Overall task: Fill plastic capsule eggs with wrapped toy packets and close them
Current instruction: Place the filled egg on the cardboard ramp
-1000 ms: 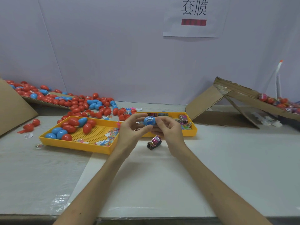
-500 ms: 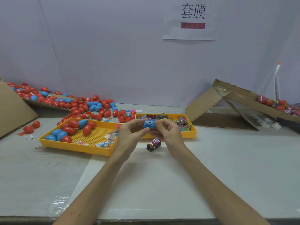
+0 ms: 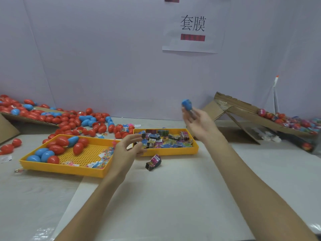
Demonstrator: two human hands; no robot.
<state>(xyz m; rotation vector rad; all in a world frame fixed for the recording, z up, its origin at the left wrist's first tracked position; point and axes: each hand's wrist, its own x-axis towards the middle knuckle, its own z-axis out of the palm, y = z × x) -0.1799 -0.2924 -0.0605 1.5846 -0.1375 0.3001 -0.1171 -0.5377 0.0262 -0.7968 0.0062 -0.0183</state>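
Note:
My right hand (image 3: 198,125) is raised above the table and pinches a closed blue capsule egg (image 3: 187,104) at its fingertips; the egg is motion-blurred. Lower down, my left hand (image 3: 127,147) hovers over the gap between the two trays, fingers loosely curled and holding nothing. One wrapped toy packet (image 3: 153,162) lies on the white table in front of the right yellow tray (image 3: 171,152), which holds several wrapped packets. The left yellow tray (image 3: 66,171) holds red and blue eggs and some small packets.
A big pile of red and blue eggs (image 3: 69,119) spreads along the back left on cardboard. At the right a sloped cardboard ramp (image 3: 243,108) holds several filled eggs (image 3: 286,119). A paper sign (image 3: 192,26) hangs on the wall.
Both hands held the blue egg together over the table. Now my right hand has lifted it up and to the right, and my left hand has let go and stays low.

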